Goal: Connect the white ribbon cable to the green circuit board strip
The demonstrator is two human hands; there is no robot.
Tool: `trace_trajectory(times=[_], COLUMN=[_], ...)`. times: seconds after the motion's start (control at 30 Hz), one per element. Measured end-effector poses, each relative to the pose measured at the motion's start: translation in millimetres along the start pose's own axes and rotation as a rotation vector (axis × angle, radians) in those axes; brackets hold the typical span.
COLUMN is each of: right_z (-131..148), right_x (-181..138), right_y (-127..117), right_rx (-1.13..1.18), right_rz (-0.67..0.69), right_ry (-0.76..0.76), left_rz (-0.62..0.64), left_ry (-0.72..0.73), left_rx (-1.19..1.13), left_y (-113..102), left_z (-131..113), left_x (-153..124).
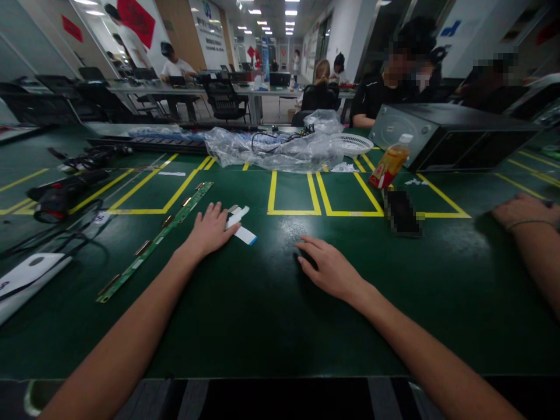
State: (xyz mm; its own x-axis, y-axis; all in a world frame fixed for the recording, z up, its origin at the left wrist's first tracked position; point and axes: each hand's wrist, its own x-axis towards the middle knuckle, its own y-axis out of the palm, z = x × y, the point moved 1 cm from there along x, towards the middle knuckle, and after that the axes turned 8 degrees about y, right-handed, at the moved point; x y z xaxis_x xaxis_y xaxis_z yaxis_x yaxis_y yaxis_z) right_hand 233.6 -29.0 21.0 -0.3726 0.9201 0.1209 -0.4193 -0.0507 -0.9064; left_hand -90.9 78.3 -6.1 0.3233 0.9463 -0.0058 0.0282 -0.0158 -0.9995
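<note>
My left hand (212,228) lies palm down on the green table with its fingers spread. Its thumb side rests against or over white flat ribbon cables (245,234), one with a blue end; part of them is hidden under the hand. Left of that hand, a long narrow green circuit board (157,240) with several metallic connectors runs diagonally across the table. My right hand (326,267) is low over the tabletop or touching it, fingers stretched out and a little bent, with nothing visible in them. A gap of bare table separates it from the cables.
Another person's hand (525,211) rests at the right edge. A drink bottle (391,160), a blurred dark phone-like object (401,211) and a black computer case (459,137) stand right. Plastic wrapping (275,149) lies behind; cables and a black-red device (61,198) lie left.
</note>
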Motion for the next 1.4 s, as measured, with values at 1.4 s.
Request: trace_trajectory(times=[1.4], right_z=[6.5], right_x=[-3.8], right_y=[7.0], right_rx=[-0.111], right_rz=[0.071], right_ry=[-0.1], left_rz=[-0.016], left_ry=[-0.159], left_rx=[-0.067], left_y=[5.1], left_z=[19.1], left_x=[-1.6])
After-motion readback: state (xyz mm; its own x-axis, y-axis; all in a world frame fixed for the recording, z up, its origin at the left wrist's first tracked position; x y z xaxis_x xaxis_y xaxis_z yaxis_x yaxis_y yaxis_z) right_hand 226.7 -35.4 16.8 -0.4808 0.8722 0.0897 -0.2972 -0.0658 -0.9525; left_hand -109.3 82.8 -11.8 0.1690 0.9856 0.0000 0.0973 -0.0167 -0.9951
